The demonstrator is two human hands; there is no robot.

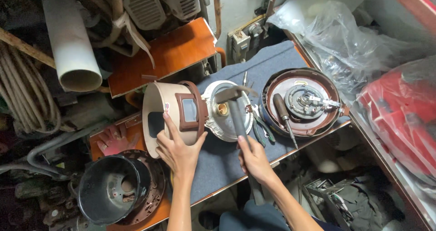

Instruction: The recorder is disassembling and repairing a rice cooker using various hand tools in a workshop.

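Already we grip the hammer (236,108) in our clenched right hand (254,158), its head over the metal base, while our left hand (179,149) clasps the beige cooker shell (170,110) at ten o'clock; the dismantled bottom plate (302,101) lies at two o'clock.

Small red-blue sticker (167,106) on beige housing (159,99)

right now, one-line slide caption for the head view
Left hand steadies a beige cooker housing on its side while right hand holds a hammer.
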